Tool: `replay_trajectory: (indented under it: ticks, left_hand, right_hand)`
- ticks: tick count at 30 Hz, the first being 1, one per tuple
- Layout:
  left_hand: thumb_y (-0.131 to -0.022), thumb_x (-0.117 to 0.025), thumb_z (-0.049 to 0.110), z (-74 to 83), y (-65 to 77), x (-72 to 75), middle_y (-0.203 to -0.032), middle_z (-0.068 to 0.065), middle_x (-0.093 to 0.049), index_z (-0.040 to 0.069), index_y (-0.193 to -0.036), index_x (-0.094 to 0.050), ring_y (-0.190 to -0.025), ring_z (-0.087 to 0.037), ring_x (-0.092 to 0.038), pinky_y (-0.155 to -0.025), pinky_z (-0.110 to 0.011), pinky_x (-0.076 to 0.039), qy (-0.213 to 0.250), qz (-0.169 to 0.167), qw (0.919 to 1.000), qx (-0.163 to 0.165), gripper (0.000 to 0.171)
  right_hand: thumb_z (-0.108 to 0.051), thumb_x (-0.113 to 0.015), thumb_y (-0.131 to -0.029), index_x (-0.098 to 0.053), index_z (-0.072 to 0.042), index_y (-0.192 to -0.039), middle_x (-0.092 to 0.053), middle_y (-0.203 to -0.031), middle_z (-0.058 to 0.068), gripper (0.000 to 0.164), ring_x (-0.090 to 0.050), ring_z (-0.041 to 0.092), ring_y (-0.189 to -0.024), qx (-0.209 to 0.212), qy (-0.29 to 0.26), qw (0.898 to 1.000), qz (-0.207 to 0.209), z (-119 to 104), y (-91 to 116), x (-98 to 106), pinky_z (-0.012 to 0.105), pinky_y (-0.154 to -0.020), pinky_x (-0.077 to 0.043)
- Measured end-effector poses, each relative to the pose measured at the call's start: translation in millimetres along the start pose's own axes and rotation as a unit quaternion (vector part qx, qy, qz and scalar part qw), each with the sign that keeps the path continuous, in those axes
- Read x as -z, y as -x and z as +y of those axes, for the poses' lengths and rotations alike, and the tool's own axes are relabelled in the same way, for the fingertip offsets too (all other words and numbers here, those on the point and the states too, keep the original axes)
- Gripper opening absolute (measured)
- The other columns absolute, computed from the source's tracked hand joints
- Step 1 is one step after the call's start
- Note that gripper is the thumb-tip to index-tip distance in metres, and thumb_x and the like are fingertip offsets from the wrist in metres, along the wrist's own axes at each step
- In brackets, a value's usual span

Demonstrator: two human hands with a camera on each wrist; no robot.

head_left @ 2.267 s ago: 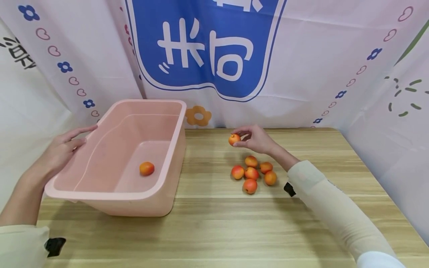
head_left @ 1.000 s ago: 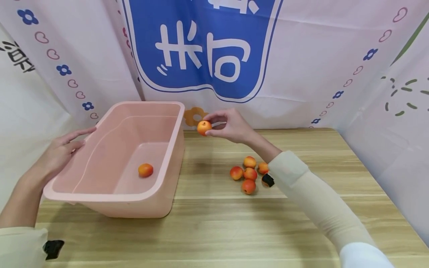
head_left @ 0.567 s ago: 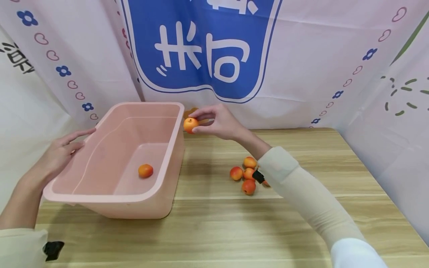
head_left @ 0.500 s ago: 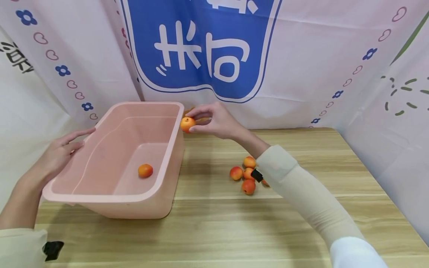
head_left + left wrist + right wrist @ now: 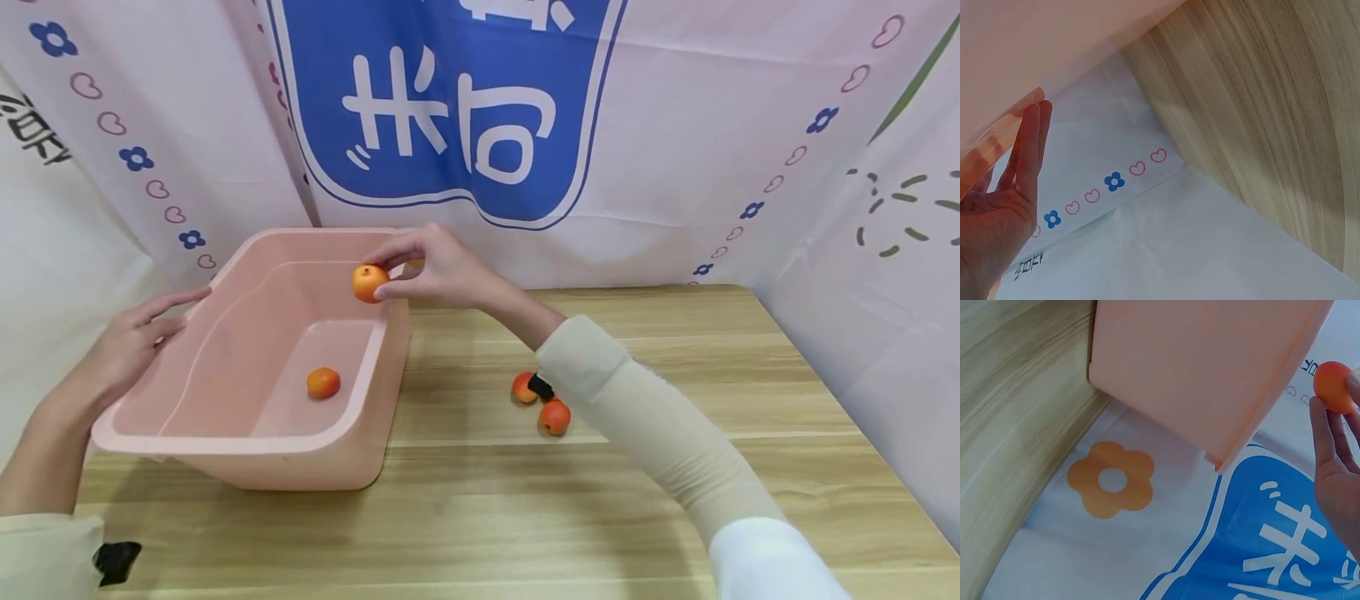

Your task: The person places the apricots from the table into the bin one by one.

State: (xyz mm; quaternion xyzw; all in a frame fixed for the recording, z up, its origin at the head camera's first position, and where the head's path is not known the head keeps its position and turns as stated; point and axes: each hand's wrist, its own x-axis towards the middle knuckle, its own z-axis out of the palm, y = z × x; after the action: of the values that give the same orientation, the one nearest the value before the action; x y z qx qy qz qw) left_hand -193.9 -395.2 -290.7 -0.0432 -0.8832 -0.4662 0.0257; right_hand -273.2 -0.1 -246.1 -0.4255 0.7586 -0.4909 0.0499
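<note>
My right hand [image 5: 442, 267] pinches a small orange-red fruit [image 5: 370, 283], apricot-like, between thumb and fingertips. Hand and fruit are over the far right part of a pink plastic tub [image 5: 360, 408], above its rim. The right wrist view shows the held fruit [image 5: 1333, 386] at its right edge, beyond the tub's outer wall [image 5: 1197, 369]. A similar fruit [image 5: 323, 382] lies on the tub floor. At the tub's left rim is my left hand [image 5: 131, 346], its index finger extended along the edge. In the left wrist view, the left hand's fingers [image 5: 1030, 137] look straight against the rim.
Right of the tub, loose fruits [image 5: 555, 417] lie on the wood-grain table [image 5: 465, 517], partly hidden behind my right sleeve [image 5: 645, 417]. A white printed cloth [image 5: 660, 167] with a blue panel hangs behind, and white cloth flanks both sides.
My right hand has carried the fruit leftward from the table pile, past the tub's right rim to over its inside. The left hand has stayed at the rim.
</note>
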Motion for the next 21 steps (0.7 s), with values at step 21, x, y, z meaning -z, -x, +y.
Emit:
replay_trajectory:
  ticks: [21]
  left_hand:
    - [-0.111, -0.041, 0.016, -1.9, -0.3, 1.6, -0.107, 0.044, -0.050, 0.047, -0.144, -0.057, -0.088, 0.013, -0.055, -0.069, -0.011, -0.045, -0.017, 0.003, 0.9998, 0.003, 0.048]
  right_hand:
    - [0.002, -0.081, -0.087, -0.070, 0.008, -0.125, -0.073, -0.120, 0.018, 0.041, -0.071, 0.017, -0.103, -0.029, -0.032, 0.999, -0.034, -5, -36, -37, 0.019, -0.090, -0.054]
